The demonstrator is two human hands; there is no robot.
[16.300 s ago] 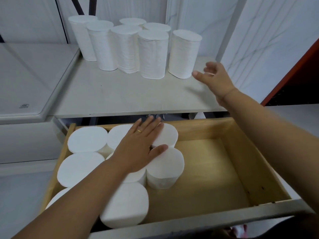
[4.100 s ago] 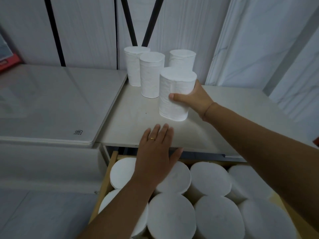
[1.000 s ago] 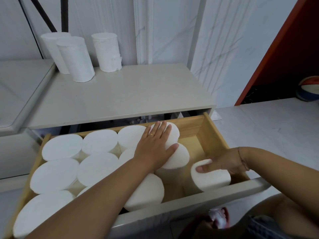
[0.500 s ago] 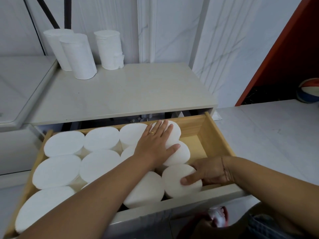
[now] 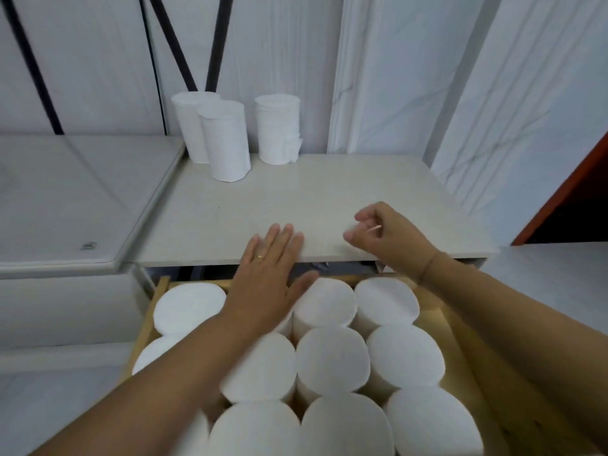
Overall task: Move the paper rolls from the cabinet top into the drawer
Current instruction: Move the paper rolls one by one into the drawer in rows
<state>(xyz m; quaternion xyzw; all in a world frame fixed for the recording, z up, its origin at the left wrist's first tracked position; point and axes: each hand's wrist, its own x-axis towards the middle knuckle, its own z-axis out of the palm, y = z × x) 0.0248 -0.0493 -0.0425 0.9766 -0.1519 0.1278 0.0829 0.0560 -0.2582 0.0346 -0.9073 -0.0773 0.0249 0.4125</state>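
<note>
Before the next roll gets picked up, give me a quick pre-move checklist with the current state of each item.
1. Right hand free of any roll: ok, it is loosely curled above the cabinet top and holds nothing.
2. Rolls left to move: ok, three stand upright at the back: back-left roll, front roll, right roll.
3. Path to them unobstructed: ok.
4. Drawer open: ok.
5. Room for three more: cannot tell; only a narrow bare strip shows along its right side.
6. Left hand steadying the packed rolls: ok, flat over the back row.
</note>
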